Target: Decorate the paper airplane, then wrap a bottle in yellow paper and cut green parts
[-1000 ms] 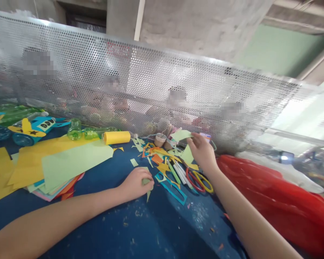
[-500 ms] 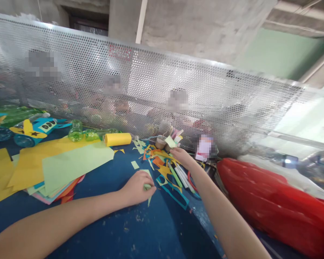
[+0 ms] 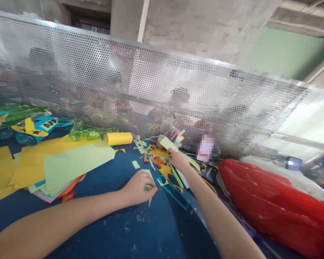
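Observation:
My left hand (image 3: 138, 187) rests on the blue table (image 3: 118, 230), its fingers curled round a small piece of light green paper (image 3: 149, 174) that sticks out above and below them. Farther off to the right, my right hand (image 3: 179, 160) is closed on a pale green paper strip (image 3: 167, 143), which shows on both sides of the hand. Beneath and beside that hand lies a heap of yellow, orange and blue paper scraps (image 3: 164, 169). A blue paper cut-out frame (image 3: 178, 197) is just right of my left hand.
Stacked coloured paper sheets (image 3: 78, 162) lie at left, near a blue-and-yellow bottle plane (image 3: 39, 129). Green bottles (image 3: 76, 130) and a yellow-wrapped bottle (image 3: 119, 139) stand behind. A perforated metal screen (image 3: 151, 79) borders the back, with people beyond. A red plastic bag (image 3: 270, 201) fills the right.
My right hand has drawn back slightly from the cups, and the long pale green strip now shows in it. The left hand has stayed in place.

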`<act>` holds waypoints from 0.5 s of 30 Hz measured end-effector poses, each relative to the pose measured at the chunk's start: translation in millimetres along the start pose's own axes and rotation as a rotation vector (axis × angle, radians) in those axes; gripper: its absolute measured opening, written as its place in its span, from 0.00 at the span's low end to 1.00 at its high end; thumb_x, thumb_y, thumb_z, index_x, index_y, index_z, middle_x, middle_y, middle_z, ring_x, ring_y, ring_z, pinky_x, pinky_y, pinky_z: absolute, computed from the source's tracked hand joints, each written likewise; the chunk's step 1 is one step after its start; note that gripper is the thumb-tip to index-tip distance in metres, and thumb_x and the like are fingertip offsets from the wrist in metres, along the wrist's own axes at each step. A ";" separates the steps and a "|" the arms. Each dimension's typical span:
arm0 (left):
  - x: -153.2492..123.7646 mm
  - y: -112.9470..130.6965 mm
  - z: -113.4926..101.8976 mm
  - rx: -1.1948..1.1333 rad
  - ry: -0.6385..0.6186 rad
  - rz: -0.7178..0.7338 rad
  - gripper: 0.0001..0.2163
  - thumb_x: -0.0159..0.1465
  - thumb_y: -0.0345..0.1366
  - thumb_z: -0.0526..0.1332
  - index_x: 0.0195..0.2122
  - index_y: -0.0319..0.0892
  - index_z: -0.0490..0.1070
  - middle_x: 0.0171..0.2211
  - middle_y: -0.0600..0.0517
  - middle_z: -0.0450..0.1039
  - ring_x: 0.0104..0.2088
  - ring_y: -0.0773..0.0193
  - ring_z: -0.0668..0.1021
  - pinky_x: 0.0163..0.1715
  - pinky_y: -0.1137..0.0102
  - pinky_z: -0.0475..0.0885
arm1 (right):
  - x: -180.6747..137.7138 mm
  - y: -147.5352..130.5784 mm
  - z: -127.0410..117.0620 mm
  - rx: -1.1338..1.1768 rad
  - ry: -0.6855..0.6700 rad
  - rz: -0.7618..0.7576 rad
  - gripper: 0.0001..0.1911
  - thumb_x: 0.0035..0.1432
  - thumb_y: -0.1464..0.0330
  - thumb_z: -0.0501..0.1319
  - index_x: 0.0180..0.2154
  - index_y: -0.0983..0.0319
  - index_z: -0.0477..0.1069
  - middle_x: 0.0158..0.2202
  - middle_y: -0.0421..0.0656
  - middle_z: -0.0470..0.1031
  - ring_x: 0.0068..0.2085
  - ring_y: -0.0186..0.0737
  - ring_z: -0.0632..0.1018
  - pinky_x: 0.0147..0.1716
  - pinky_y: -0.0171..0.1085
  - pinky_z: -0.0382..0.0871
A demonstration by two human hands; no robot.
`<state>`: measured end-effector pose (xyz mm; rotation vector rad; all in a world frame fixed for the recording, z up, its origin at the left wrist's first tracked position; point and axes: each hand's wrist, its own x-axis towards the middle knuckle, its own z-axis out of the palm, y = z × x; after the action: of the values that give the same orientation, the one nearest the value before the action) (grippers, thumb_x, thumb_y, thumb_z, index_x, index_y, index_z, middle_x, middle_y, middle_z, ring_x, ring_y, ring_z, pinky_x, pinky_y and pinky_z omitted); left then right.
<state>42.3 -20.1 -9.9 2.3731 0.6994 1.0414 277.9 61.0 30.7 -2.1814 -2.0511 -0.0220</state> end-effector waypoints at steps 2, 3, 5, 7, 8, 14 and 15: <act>-0.2 -1.0 0.8 0.004 0.002 0.004 0.08 0.58 0.34 0.60 0.25 0.41 0.76 0.29 0.49 0.78 0.36 0.60 0.76 0.46 0.64 0.67 | -0.7 0.8 -0.9 -0.037 -0.021 -0.022 0.15 0.63 0.64 0.57 0.50 0.62 0.66 0.48 0.46 0.70 0.43 0.41 0.75 0.41 0.45 0.72; -0.3 -1.5 1.1 0.006 0.003 0.006 0.08 0.58 0.34 0.60 0.25 0.41 0.76 0.29 0.49 0.78 0.36 0.60 0.76 0.46 0.64 0.67 | -0.7 1.1 -1.5 -0.056 -0.029 -0.028 0.15 0.62 0.64 0.57 0.50 0.62 0.66 0.49 0.46 0.70 0.43 0.41 0.75 0.41 0.45 0.72; -0.4 -2.1 1.8 0.009 0.009 0.011 0.08 0.58 0.34 0.60 0.24 0.41 0.76 0.28 0.49 0.78 0.36 0.60 0.76 0.46 0.64 0.67 | -0.2 1.6 -2.6 -0.097 -0.039 -0.027 0.15 0.62 0.64 0.57 0.50 0.62 0.66 0.49 0.46 0.70 0.44 0.41 0.75 0.42 0.45 0.72; -0.3 -2.3 2.2 0.011 0.020 0.016 0.08 0.58 0.34 0.60 0.24 0.41 0.76 0.28 0.50 0.78 0.36 0.60 0.76 0.45 0.64 0.67 | 0.7 1.3 -3.3 -0.143 -0.039 -0.013 0.15 0.62 0.64 0.58 0.50 0.62 0.66 0.50 0.46 0.70 0.45 0.41 0.75 0.42 0.45 0.72; -0.3 -2.2 2.2 0.013 0.026 0.017 0.08 0.58 0.33 0.60 0.24 0.41 0.76 0.28 0.50 0.78 0.35 0.60 0.76 0.45 0.64 0.67 | 1.2 0.9 -3.4 -0.165 -0.034 -0.004 0.16 0.62 0.64 0.58 0.50 0.62 0.66 0.50 0.46 0.70 0.45 0.42 0.75 0.42 0.46 0.72; -0.1 -0.3 1.0 0.025 0.041 0.025 0.08 0.57 0.33 0.60 0.23 0.41 0.75 0.28 0.50 0.78 0.36 0.60 0.76 0.45 0.64 0.67 | 0.2 -8.5 -3.9 -0.253 -0.025 -0.055 0.14 0.63 0.64 0.57 0.50 0.61 0.67 0.50 0.46 0.70 0.45 0.41 0.75 0.43 0.45 0.71; -0.2 0.0 0.8 0.027 0.040 0.026 0.08 0.58 0.33 0.60 0.23 0.41 0.75 0.28 0.50 0.78 0.36 0.60 0.76 0.45 0.64 0.67 | -0.6 -10.9 -4.0 -0.266 -0.031 -0.072 0.14 0.63 0.64 0.57 0.49 0.61 0.67 0.50 0.46 0.70 0.45 0.41 0.75 0.43 0.45 0.71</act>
<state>42.8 -20.4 -10.6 2.3960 0.7032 1.1001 267.4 60.6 35.7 -2.2641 -2.2573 -0.2871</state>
